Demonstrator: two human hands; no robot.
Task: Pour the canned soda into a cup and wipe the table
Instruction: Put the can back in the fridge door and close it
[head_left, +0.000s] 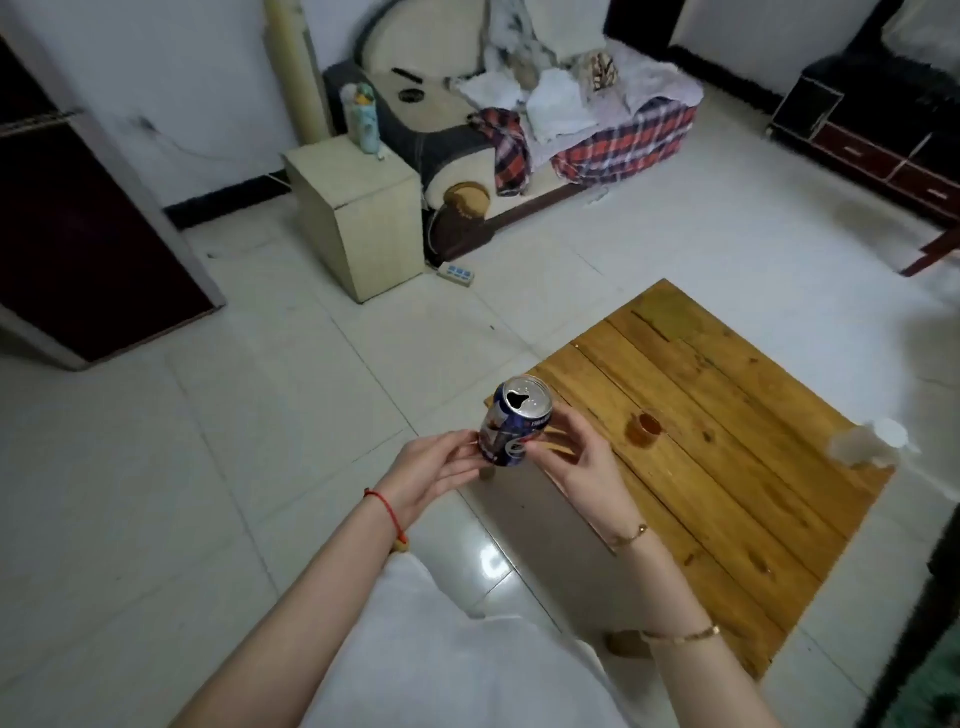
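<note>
Both the left hand and right hand grip the opened can, held near-upright off the counter's near-left corner. The cup stands at 3 o'clock from the can, nearer the right hand.

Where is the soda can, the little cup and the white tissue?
soda can (511, 428), head view, on its blue side.
cup (644, 430), head view, on its clear wall.
white tissue (860, 444), head view, on its crumpled middle.

Both forearms reach forward, the left hand and right hand facing, fingers curled.
</note>
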